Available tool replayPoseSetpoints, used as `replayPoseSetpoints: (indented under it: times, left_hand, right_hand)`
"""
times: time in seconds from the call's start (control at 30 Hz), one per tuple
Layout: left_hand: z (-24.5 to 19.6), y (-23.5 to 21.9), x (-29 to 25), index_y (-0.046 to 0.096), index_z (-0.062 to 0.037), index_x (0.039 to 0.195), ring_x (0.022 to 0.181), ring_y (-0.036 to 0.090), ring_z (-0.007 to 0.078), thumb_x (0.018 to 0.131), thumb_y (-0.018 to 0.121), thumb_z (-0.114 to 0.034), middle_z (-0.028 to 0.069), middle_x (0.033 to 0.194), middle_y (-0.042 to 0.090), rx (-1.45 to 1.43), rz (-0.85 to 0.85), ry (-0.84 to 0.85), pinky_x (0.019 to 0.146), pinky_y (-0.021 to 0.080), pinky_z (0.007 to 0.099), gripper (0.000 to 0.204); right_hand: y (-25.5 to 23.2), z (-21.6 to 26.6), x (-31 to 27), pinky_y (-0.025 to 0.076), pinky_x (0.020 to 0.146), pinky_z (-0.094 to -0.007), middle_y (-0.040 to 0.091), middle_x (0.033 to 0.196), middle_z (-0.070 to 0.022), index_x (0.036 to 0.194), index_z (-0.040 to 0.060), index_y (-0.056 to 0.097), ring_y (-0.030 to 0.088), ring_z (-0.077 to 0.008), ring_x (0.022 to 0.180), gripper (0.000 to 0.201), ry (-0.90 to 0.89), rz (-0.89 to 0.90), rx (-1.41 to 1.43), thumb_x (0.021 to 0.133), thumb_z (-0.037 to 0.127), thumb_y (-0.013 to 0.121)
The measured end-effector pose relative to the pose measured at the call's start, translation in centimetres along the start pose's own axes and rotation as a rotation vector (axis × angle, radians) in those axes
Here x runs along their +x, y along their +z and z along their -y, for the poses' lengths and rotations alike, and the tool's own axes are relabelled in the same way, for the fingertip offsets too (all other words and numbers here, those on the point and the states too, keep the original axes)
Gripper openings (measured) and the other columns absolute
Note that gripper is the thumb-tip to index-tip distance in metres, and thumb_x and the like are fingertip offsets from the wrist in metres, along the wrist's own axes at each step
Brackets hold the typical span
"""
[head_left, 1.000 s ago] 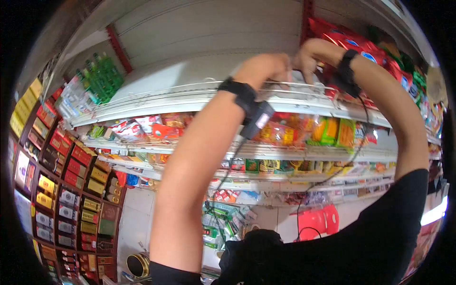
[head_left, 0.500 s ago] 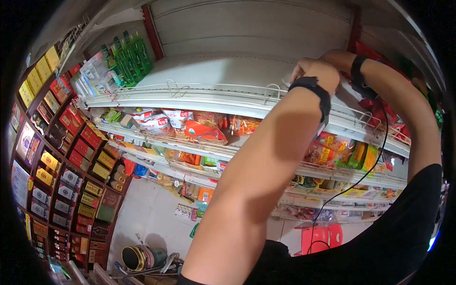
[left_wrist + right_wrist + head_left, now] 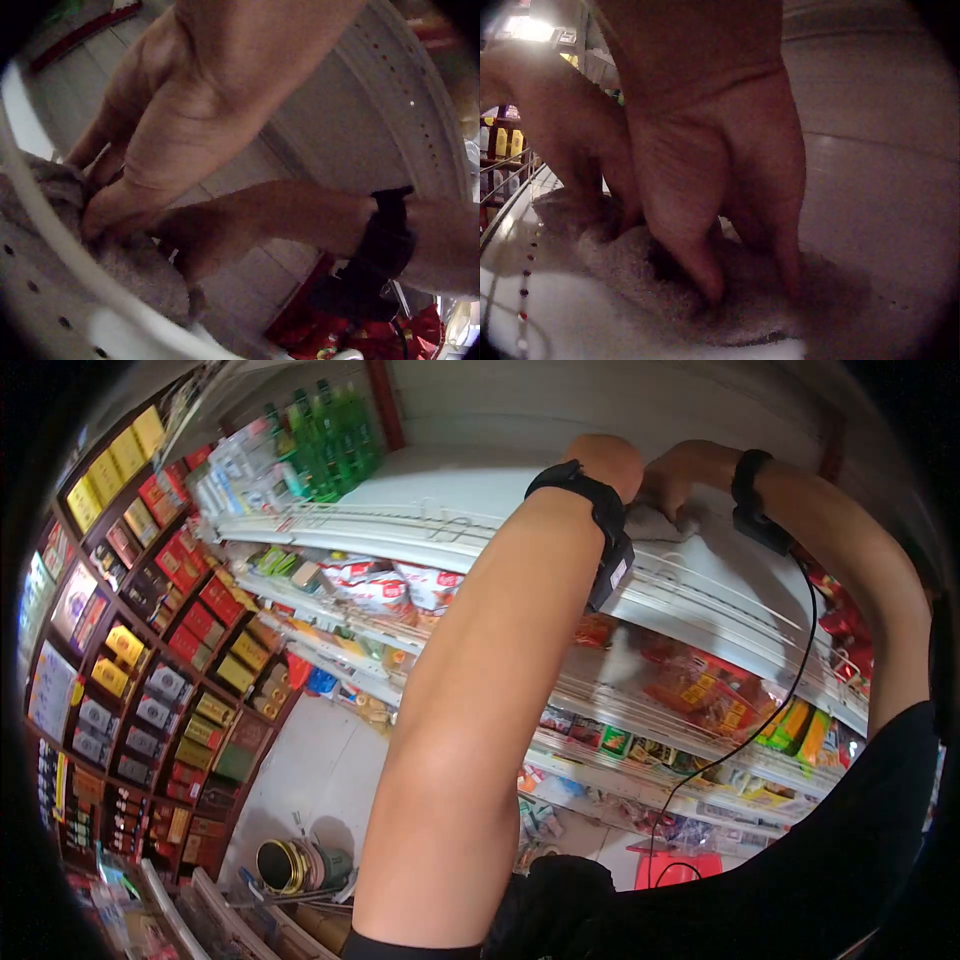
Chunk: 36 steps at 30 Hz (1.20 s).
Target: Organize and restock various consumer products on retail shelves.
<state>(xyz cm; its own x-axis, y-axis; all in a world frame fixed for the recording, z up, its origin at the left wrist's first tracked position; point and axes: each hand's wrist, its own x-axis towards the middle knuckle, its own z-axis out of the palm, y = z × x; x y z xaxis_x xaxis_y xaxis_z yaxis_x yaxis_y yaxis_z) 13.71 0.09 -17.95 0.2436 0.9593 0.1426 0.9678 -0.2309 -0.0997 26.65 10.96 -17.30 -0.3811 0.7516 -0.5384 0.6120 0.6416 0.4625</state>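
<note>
A grey, fuzzy cloth (image 3: 630, 262) lies bunched on the white top shelf (image 3: 480, 475). My left hand (image 3: 165, 139) grips it, thumb and fingers sunk into the folds. Just beside it, my right hand (image 3: 720, 165) holds the same cloth between its thumb and fingers, which point down at the shelf. In the head view only a small piece of the cloth shows between the two hands, near the shelf's front; the left fingers are hidden there behind the wrist.
A wire rail (image 3: 440, 525) runs along the shelf's front edge. Green bottles (image 3: 325, 445) stand at its left end, and red packets (image 3: 845, 625) lie to the right. Snack bags (image 3: 375, 588) fill the shelf below. A black cable (image 3: 745, 735) hangs from the right wrist.
Both hands have moved left along the shelf with the cloth, away from the red packets. The head view has turned, so the bottles appear farther right in it.
</note>
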Motion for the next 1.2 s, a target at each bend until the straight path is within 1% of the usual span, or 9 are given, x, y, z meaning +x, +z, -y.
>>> replayPoseSetpoints:
  times: [0.2, 0.33, 0.4, 0.5, 0.7, 0.93, 1.0, 1.07, 1.2]
  left_hand:
    - [6.9, 1.2, -1.4, 0.067, -0.0194, 0.12, 0.109, 0.063, 0.0351, 0.074, 0.076, -0.031, 0.0118, 0.122, 0.065, -0.002, 0.011, -0.123, 0.09, 0.051, 0.0448, 0.048]
    - [10.0, 0.6, -2.3, 0.066, -0.0155, 0.121, 0.109, 0.062, 0.036, 0.073, 0.076, -0.03, 0.0128, 0.123, 0.064, -0.031, 0.061, -0.177, 0.091, 0.051, 0.0443, 0.051]
    - [12.2, 1.7, -2.3, 0.074, -0.0128, 0.103, 0.097, 0.068, 0.0306, 0.077, 0.071, -0.022, 0.0143, 0.102, 0.071, -0.001, -0.06, -0.098, 0.082, 0.054, 0.043, 0.027]
    - [16.7, 4.3, 1.6, 0.074, -0.0167, 0.107, 0.095, 0.068, 0.0311, 0.072, 0.077, -0.023, 0.0126, 0.1, 0.072, -0.153, 0.154, -0.112, 0.081, 0.054, 0.0432, 0.036]
    - [19.8, 5.8, 1.9, 0.073, -0.0114, 0.109, 0.097, 0.069, 0.0304, 0.073, 0.078, -0.026, 0.0111, 0.106, 0.071, -0.44, 0.215, -0.121, 0.083, 0.054, 0.0433, 0.038]
    - [21.6, 8.8, 1.7, 0.078, -0.0191, 0.097, 0.095, 0.068, 0.0249, 0.071, 0.08, -0.027, 0.0072, 0.1, 0.073, -0.637, 0.041, -0.153, 0.086, 0.051, 0.0377, 0.028]
    - [21.4, 8.7, 1.0, 0.078, -0.0242, 0.097, 0.1, 0.067, 0.0286, 0.07, 0.08, -0.034, 0.0071, 0.103, 0.073, -0.459, -0.049, -0.051, 0.089, 0.051, 0.039, 0.028]
    - [21.0, 7.6, -0.1, 0.078, -0.0283, 0.095, 0.102, 0.066, 0.0312, 0.068, 0.08, -0.041, 0.0072, 0.106, 0.072, -0.428, -0.068, -0.089, 0.091, 0.051, 0.0397, 0.029]
    - [21.2, 7.0, -0.3, 0.073, -0.0139, 0.111, 0.114, 0.062, 0.0282, 0.068, 0.085, -0.036, 0.0099, 0.121, 0.066, -0.529, 0.036, -0.1, 0.093, 0.051, 0.0374, 0.05]
  right_hand:
    - [-4.3, 0.4, 10.2, 0.05, 0.083, -0.0422, 0.068, 0.11, -0.0125, 0.118, 0.0029, 0.063, 0.064, -0.0271, 0.096, 0.046, -0.082, -0.095, -0.118, 0.078, 0.022, 0.073]
    - [-7.2, 3.3, 9.9, 0.05, 0.081, -0.0433, 0.068, 0.105, -0.0127, 0.114, 0.0017, 0.064, 0.064, -0.027, 0.092, 0.044, -0.109, -0.099, -0.04, 0.076, 0.02, 0.074]
    - [-8.7, 4.8, 9.5, 0.051, 0.081, -0.0428, 0.067, 0.108, -0.0139, 0.12, 0.0023, 0.06, 0.063, -0.029, 0.094, 0.048, -0.28, -0.13, -0.091, 0.076, 0.017, 0.073]
    - [-10.1, 5.5, 10.2, 0.05, 0.083, -0.0389, 0.063, 0.118, -0.0146, 0.13, 0.0041, 0.051, 0.059, -0.0267, 0.103, 0.062, -0.324, -0.152, 0.184, 0.072, 0.007, 0.072]
    - [-21.1, 11.4, 8.0, 0.054, 0.082, -0.0346, 0.061, 0.119, -0.0117, 0.13, 0.0071, 0.054, 0.059, -0.0256, 0.102, 0.057, -0.112, -0.111, 0.044, 0.079, 0.023, 0.073]
    - [-32.5, 14.3, 19.4, 0.055, 0.088, -0.0413, 0.062, 0.115, -0.0125, 0.123, 0.0092, 0.06, 0.062, -0.0252, 0.099, 0.047, -0.252, -0.651, 0.57, 0.084, 0.036, 0.067]
    - [-32.0, 12.6, 22.1, 0.054, 0.085, -0.0391, 0.056, 0.13, -0.0127, 0.125, 0.0046, 0.06, 0.058, -0.025, 0.106, 0.047, -0.699, -0.843, 0.296, 0.088, 0.034, 0.066]
    - [-32.6, 13.9, 22.2, 0.05, 0.095, -0.0409, 0.051, 0.137, -0.0134, 0.124, -0.0008, 0.058, 0.052, -0.0257, 0.119, 0.052, -0.564, -0.678, 0.328, 0.087, 0.033, 0.069]
    - [-30.4, 15.6, 20.3, 0.047, 0.102, -0.0418, 0.038, 0.149, -0.0123, 0.137, 0.005, 0.047, 0.039, -0.0269, 0.134, 0.054, -0.505, -0.553, 0.984, 0.089, 0.019, 0.068]
